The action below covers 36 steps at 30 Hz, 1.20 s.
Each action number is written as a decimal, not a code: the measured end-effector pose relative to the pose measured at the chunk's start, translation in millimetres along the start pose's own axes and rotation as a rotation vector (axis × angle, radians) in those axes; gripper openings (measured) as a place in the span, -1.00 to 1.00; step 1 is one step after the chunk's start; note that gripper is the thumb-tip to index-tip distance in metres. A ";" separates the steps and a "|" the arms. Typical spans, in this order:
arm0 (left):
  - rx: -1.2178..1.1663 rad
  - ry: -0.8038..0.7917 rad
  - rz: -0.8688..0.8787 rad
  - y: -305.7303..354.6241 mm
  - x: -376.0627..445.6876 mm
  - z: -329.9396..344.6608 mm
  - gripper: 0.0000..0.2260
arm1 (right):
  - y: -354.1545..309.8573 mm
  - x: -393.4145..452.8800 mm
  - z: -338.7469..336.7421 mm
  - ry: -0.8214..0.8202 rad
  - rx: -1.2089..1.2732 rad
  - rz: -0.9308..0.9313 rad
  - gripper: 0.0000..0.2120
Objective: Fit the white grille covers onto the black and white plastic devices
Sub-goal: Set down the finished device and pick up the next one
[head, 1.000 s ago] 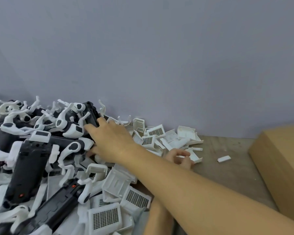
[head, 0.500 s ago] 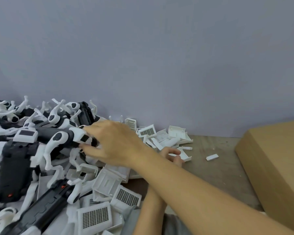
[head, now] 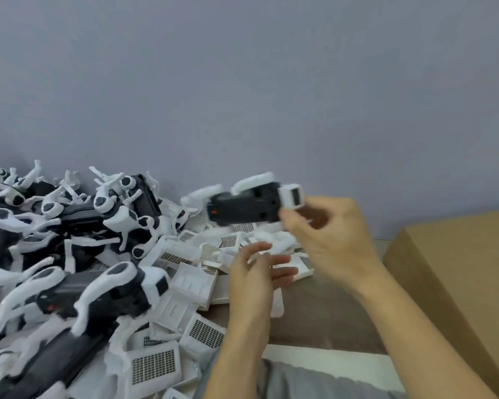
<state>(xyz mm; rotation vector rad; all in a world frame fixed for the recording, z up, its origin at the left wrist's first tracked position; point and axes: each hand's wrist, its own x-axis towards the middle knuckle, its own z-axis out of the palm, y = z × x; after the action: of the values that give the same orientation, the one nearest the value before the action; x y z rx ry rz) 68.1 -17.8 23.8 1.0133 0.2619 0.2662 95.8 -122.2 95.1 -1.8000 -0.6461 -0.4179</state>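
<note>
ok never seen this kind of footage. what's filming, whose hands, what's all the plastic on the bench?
There is no robot here: one wide-angle camera worn on a person's head looks forward and down at their two bare hands. The right hand holds a black and white device in the air by its white end. The left hand is below it, fingers around a white part; it is too blurred to name. On the left of the table lies a pile of devices, with loose white grille covers beside it. A cardboard box stands on the right, and a plain wall is behind.
</note>
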 end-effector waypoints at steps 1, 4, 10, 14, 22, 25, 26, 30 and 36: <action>-0.029 -0.005 -0.030 2.1 -1.2 0.4 -0.80 | 6.7 -10.7 -14.1 0.067 0.036 0.047 -0.74; -0.191 -0.132 -0.117 7.0 -9.2 3.4 -0.71 | 26.2 -43.2 -37.2 0.171 0.240 0.216 -0.79; -0.440 -0.362 -0.197 15.9 -21.8 6.4 -0.63 | 59.3 -58.6 -27.4 0.224 0.551 0.634 -0.70; -0.387 -0.259 -0.141 16.1 -19.0 9.4 -0.78 | 71.8 -54.4 -28.3 0.287 0.506 0.707 -0.63; 0.294 -0.175 0.350 -1.3 -11.9 7.6 -0.85 | 64.5 -54.1 -27.9 0.270 0.273 0.488 -0.83; 0.546 -0.223 0.542 -4.6 -14.7 15.0 -0.86 | 59.1 -54.2 -29.6 0.117 0.344 0.440 -0.69; 0.585 -0.235 0.579 -4.7 -15.5 16.9 -0.84 | 58.6 -55.1 -28.6 0.050 0.332 0.452 -0.64; 0.593 -0.327 0.538 -6.8 -17.6 19.7 -0.73 | 58.4 -55.6 -18.1 0.041 0.310 0.447 -0.73; 0.323 -0.123 0.416 -8.1 -11.8 16.1 -0.85 | 62.0 -53.9 -24.4 0.164 0.413 0.536 -0.63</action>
<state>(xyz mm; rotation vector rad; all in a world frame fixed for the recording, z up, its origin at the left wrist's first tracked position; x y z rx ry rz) 63.3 -38.7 26.1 1.3974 -0.0237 0.5480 92.3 -171.3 25.0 -1.4483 -0.1048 -0.0562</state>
